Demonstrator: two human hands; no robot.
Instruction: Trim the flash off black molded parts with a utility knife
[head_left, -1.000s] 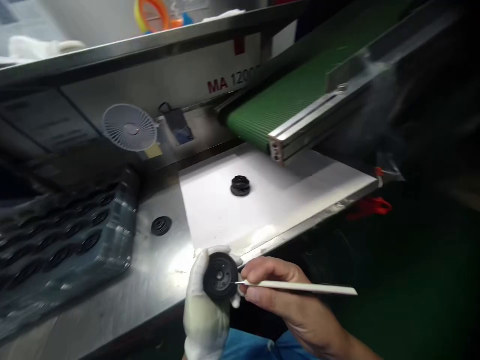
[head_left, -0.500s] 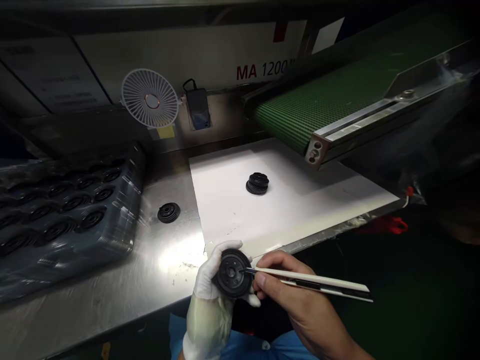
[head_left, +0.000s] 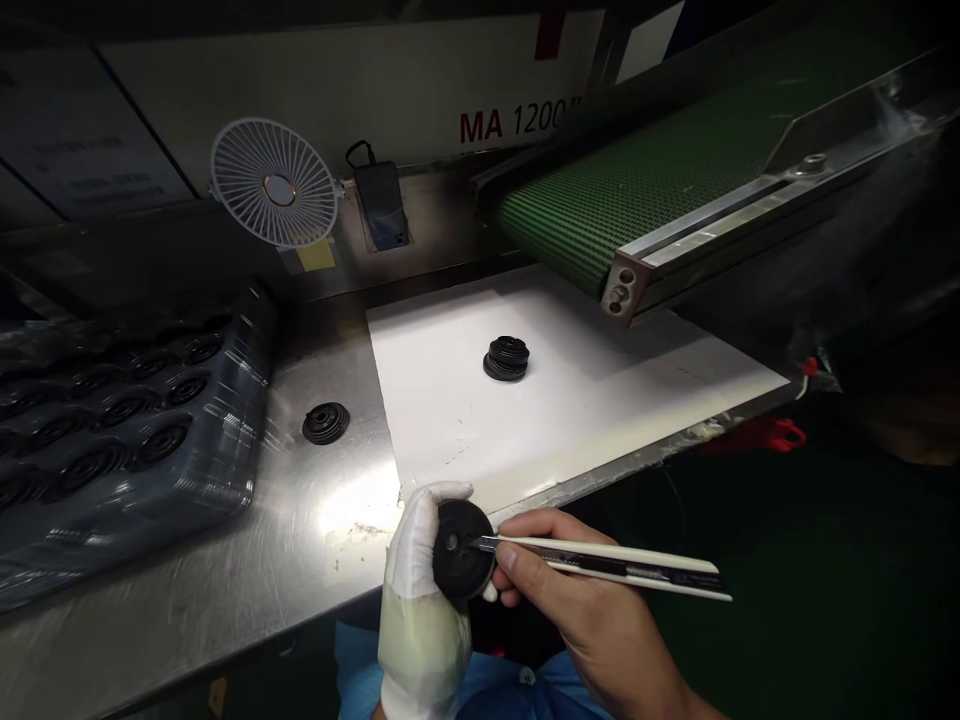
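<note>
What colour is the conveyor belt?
The conveyor belt is green with a grid pattern, clearest in the head view.

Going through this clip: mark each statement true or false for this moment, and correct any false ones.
1. The gloved left hand holds a black disc-shaped part. True.
2. The right hand wears a white glove. False: it is bare and holds a snap-off utility knife, its blade at the part.
3. Another black part sits on the white sheet. True.
4. Black parts lie on the green conveyor belt. False: none show on it; a tray beside the white sheet holds many.
</note>
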